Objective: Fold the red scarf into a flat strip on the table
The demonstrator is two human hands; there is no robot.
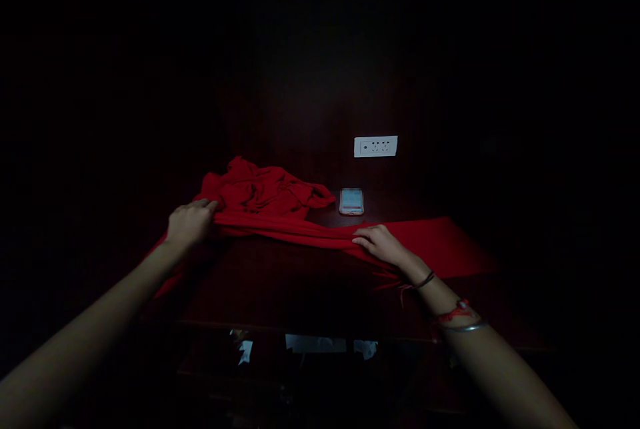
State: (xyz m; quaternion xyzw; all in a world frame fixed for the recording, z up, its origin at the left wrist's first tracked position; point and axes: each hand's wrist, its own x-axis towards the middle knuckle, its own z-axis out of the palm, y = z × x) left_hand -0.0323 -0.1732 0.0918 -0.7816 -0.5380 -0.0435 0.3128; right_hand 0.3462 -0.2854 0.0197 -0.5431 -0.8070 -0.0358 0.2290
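A long red cloth lies across a dark tabletop, bunched in a heap at the left and flat at the right. My left hand is closed on the cloth at the front of the heap. Some way to the right, my right hand grips the same cloth with its fingers curled over it. Between the two hands the cloth runs as a stretched, gathered band. Part of the cloth hangs down near my left forearm, where it fades into the dark.
A lit phone lies behind the band of cloth. On the wall above it is a white socket panel. Below the table's front edge, pale papers show on a lower level. The surroundings are very dark.
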